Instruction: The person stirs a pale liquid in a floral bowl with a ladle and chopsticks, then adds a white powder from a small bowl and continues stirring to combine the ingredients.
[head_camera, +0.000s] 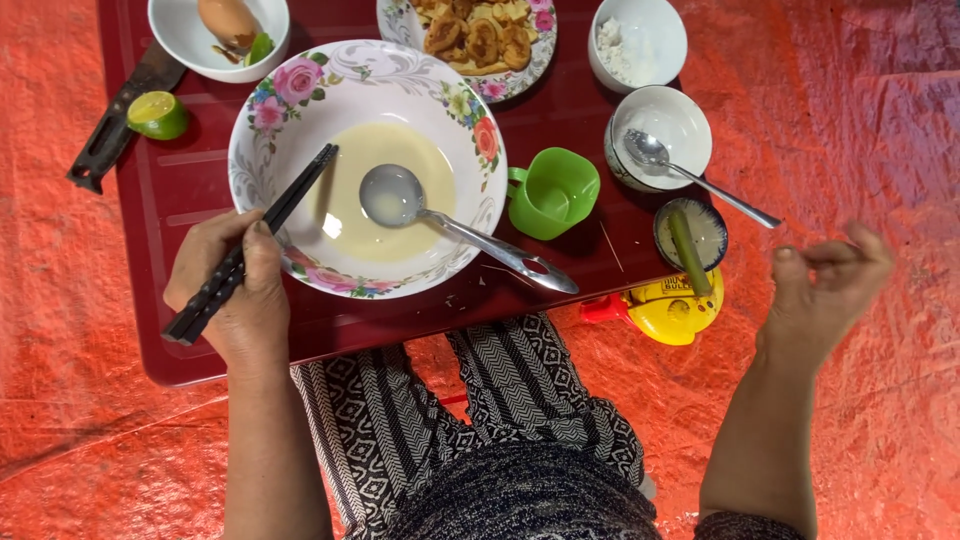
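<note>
Chopsticks (255, 245) slanting into the floral bowl (290, 95).
Left hand (235, 290) clenches them, tips up-right toward the broth; right hand (825, 280) hovers loosely curled, empty.

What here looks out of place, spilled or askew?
The black-handled knife lies half off the dark red table, its handle over the edge. The yellow plastic container lies on the orange floor sheet. Nothing looks spilled.

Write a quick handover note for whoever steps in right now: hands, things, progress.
Left hand: holds black chopsticks, tips over the flowered bowl.
Right hand: empty, raised off to the side of the red table.
Bowl holds pale liquid with a metal ladle resting in it; green cup beside it.
Done: liquid is in the bowl.
Left: cannot tell from this view.
</note>
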